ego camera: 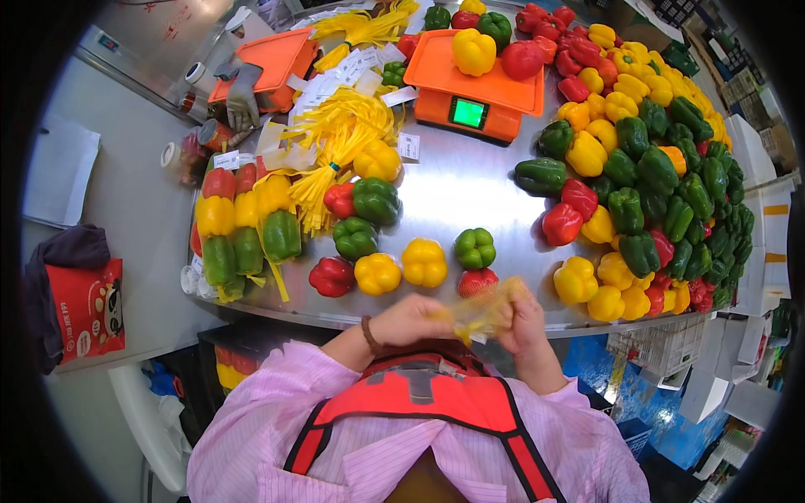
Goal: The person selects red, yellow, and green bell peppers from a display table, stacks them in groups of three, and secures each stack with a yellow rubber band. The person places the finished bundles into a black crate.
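Note:
A yellow mesh bag (479,308) is stretched between my two hands at the table's front edge. My left hand (412,320) grips its left end; my right hand (523,319) clutches the right end. The mesh is blurred and seems to have nothing in it. Through its upper edge shows a red bell pepper (476,281), with a green bell pepper (475,248) just beyond. Left of these sit two yellow bell peppers (424,261), a red one (331,276) and a green one (355,238). Whether the mesh touches the red pepper, I cannot tell.
An orange digital scale (466,113) bears several peppers at the back. A large heap of loose peppers (654,182) covers the right side. Bundled yellow mesh bags (343,129) and netted peppers (245,229) lie left. Beyond them is another orange scale (277,66) with a grey glove (243,97).

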